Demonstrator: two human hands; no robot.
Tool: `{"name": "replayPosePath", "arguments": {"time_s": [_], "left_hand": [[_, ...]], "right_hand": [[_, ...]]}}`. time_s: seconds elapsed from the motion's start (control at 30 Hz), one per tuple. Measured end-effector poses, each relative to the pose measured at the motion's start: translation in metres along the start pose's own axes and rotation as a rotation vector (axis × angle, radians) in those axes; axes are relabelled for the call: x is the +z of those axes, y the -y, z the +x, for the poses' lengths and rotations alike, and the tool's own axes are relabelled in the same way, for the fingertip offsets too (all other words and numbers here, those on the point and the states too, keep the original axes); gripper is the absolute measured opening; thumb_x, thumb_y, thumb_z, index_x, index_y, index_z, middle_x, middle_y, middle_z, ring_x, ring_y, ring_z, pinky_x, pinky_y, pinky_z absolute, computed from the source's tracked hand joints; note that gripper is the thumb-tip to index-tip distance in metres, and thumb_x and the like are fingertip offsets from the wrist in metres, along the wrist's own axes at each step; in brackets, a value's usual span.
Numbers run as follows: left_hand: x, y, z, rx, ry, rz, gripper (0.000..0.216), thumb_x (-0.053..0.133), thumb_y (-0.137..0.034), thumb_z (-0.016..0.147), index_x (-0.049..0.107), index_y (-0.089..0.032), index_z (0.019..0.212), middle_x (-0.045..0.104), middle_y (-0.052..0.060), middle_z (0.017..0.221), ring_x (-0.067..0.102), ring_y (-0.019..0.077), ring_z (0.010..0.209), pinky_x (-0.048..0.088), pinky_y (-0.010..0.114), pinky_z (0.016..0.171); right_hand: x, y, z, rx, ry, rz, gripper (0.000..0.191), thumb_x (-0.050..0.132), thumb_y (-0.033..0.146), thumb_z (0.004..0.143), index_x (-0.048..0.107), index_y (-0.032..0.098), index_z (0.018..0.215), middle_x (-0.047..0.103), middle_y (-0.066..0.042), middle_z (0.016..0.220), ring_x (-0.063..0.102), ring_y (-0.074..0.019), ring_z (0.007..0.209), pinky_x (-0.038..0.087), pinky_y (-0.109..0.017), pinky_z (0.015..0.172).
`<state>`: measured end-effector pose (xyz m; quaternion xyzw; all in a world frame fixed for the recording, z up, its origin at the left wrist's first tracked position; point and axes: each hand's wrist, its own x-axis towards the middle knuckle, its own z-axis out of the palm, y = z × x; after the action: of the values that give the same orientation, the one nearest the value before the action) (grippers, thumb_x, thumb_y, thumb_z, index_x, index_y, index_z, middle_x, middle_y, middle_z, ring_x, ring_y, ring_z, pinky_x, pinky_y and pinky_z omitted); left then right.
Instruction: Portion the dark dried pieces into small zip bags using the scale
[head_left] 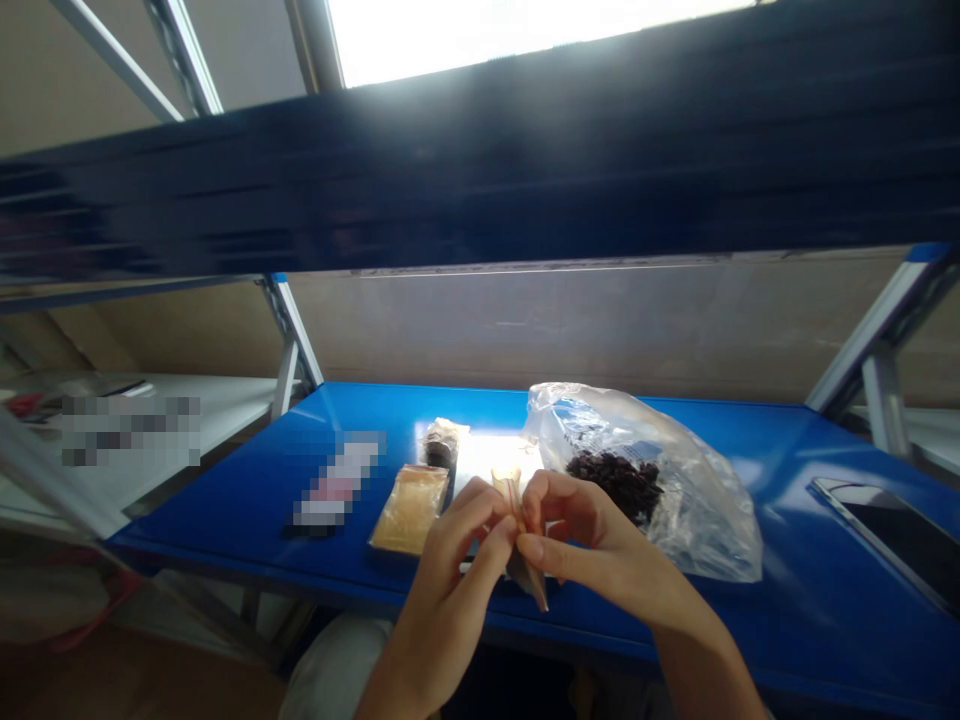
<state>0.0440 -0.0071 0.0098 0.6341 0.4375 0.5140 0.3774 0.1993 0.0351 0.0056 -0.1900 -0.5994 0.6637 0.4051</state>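
Note:
Both my hands meet over the front edge of a blue table (787, 600). My left hand (457, 560) and my right hand (577, 535) pinch the top of a small clear zip bag (517, 520) with a red strip, which hangs between the fingertips. Behind my right hand lies a large clear plastic bag (675, 480) holding a heap of small dark pieces (619, 482). A flat yellowish packet (411, 508) lies left of my hands, with a small bag of dark pieces (442, 443) behind it.
A phone (892, 535) lies at the table's right end. A blurred flat item (337, 485) lies on the left part. A dark shelf (480, 170) runs overhead on metal uprights (877, 335). A white table (150, 440) stands to the left.

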Motion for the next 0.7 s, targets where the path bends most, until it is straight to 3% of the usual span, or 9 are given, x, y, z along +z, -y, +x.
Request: {"name": "replayPosePath", "arguments": {"time_s": [0.27, 0.7], "left_hand": [[-0.0014, -0.0059, 0.0049, 0.034, 0.091, 0.008, 0.024, 0.043, -0.026, 0.091, 0.051, -0.021, 0.069, 0.052, 0.0, 0.076, 0.053, 0.0144, 0.076, 0.047, 0.023, 0.071], [0.0005, -0.0045, 0.0049, 0.007, 0.039, 0.031, 0.02, 0.047, -0.029, 0.091, 0.055, -0.021, 0.075, 0.057, 0.0, 0.081, 0.054, 0.0149, 0.082, 0.046, 0.022, 0.074]], "right_hand": [[-0.002, -0.0003, -0.0004, 0.008, -0.034, -0.116, 0.031, 0.08, 0.033, 0.07, 0.053, 0.018, 0.074, 0.058, 0.005, 0.066, 0.055, -0.0078, 0.056, 0.041, -0.022, 0.054], [0.0, 0.005, -0.0013, -0.022, -0.045, -0.141, 0.029, 0.08, 0.03, 0.07, 0.055, 0.019, 0.076, 0.056, 0.005, 0.071, 0.054, -0.0081, 0.06, 0.043, -0.022, 0.057]]}}
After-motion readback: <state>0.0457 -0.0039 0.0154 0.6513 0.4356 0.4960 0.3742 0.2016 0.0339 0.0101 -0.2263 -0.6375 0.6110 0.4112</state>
